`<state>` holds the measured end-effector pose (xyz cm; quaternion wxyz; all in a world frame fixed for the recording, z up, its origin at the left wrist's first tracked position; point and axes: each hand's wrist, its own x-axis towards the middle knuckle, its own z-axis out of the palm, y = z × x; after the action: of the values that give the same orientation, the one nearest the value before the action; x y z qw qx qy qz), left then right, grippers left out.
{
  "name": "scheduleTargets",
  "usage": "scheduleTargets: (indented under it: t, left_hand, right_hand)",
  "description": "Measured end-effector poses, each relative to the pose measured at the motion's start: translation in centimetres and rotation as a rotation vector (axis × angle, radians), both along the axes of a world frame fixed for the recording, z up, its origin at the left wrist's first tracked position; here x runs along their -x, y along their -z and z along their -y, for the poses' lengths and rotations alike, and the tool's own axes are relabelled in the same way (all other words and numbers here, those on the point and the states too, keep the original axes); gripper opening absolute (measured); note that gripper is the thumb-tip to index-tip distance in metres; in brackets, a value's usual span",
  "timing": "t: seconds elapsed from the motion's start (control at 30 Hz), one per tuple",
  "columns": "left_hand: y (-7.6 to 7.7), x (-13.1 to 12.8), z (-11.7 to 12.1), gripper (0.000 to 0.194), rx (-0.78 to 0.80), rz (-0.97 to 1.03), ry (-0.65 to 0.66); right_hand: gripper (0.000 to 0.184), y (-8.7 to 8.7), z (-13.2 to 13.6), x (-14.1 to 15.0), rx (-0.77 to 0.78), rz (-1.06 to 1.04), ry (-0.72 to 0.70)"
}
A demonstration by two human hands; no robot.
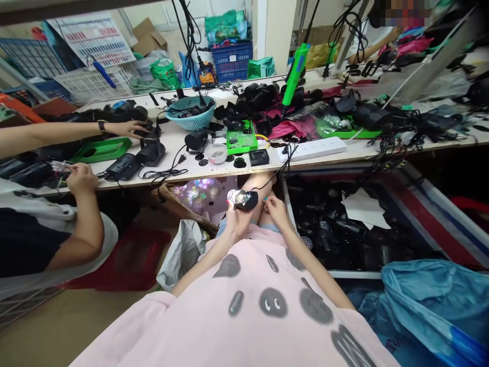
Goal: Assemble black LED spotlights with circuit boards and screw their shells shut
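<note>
– Start at the left hand (236,221). Open or closed?
– Clamped on a black housing (249,201), held above the lap, below the bench (183,171). Shiny on its upper face, with a white speckled disc (231,195) at nine o'clock, touching.
– And the right hand (275,211)?
– Between three and four o'clock from the housing, just apart, with fingertips drawn together. Cannot tell about anything small pinched there.
– Follow the black cable (272,179) next.
– Up towards one o'clock, to the bench edge near the white power strip (319,149).
– Further out?
– At twelve, on the bench, a small black box (259,158) and, just behind, a green tray (230,145). Towards eleven, a round clear dish (216,154), then a light-blue basket (187,121). At one, hanging upright but tilted, a green electric screwdriver (296,74).
– Over at ten?
– Reaching among black parts, a co-worker's arm (57,133).
– Down at three?
– Below bench level, white paper (364,208) on a heap of black parts. Near four, a blue bag (435,300).
</note>
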<state>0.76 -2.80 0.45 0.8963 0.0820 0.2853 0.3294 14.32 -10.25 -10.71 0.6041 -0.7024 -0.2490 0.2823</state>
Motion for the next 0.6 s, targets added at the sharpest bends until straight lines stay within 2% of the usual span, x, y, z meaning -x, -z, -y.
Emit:
scheduleTargets:
  t: [0.3,0.6]
  left_hand:
    - [-0.4,0.1,0.3,0.057,-0.024,-0.003,0.01]
    - [-0.1,-0.3,-0.8,0.054,-0.105,-0.046,0.061]
  right_hand:
    - [0.029,0.1,-0.1,-0.2,0.006,0.027,-0.017]
    - [0.03,-0.4,-1.2,0.1,-0.045,0.0,0.006]
